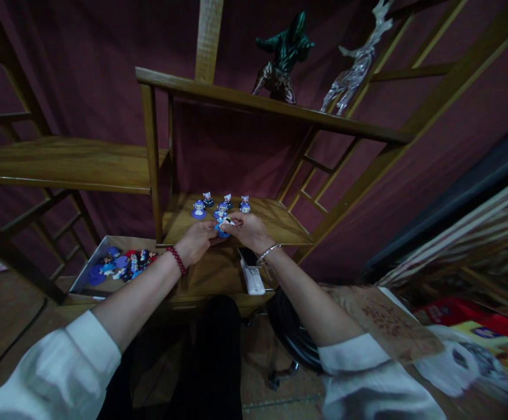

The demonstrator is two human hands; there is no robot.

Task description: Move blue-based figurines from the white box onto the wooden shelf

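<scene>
Between my two hands, just in front of the middle shelf (pixel 275 233), is a small blue-and-white figurine (pixel 224 227). My left hand (pixel 196 240), below a red bead bracelet, pinches it from the left. From the right, my right hand (pixel 250 231) closes its thumb and fingers on it, partly covering it. Behind my hands several small figurines stand upright in two rows. A purple one (pixel 198 209) is at the front left, and a pink-and-dark one (pixel 207 199) stands behind it. The held figurine's details are too small to make out.
An open box (pixel 79 280) with several jumbled figurines sits at lower left. A white device (pixel 252 280) lies on the lower shelf, under my right wrist. Above, a green figure statue (pixel 284 55) and a clear deer statue (pixel 354 67) stand on the top shelf. A black stool (pixel 295 332) is below.
</scene>
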